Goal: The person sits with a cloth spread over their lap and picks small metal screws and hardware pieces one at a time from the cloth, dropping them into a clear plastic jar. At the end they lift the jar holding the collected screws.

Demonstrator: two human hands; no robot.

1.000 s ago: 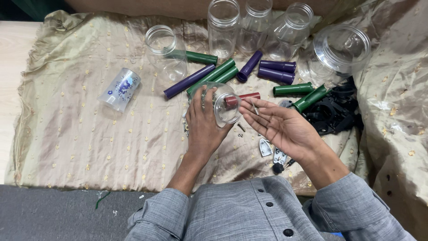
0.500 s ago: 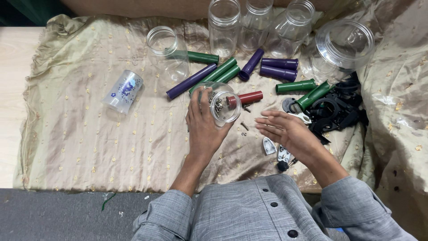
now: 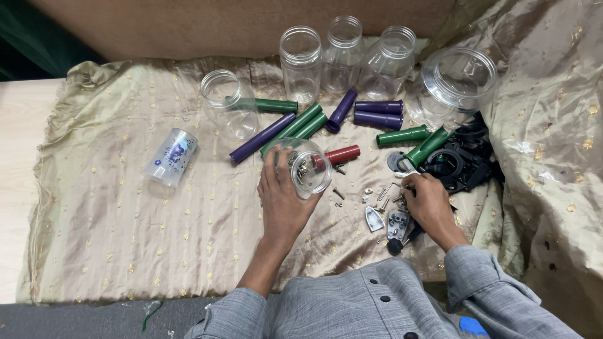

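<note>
Silky gold cloth [image 3: 125, 207]; left hand [image 3: 282, 194] grips clear plastic jar [image 3: 308, 164] of metal screws.

No signs or screens. Clear plastic cup [image 3: 170, 157] lying tipped at left on the gold cloth [image 3: 113, 207], printed with a blue-purple floral label.

gold-dotted beige cloth [image 3: 125, 207], green tubes [image 3: 402, 135], purple tubes [image 3: 377, 113], one red tube [image 3: 342, 154], clear jars [image 3: 300, 53], grey shirt sleeves [image 3: 502, 295]

Clear plastic jar [image 3: 306, 167], tilted on its side, holds small metal screws [image 3: 302, 171].
</note>
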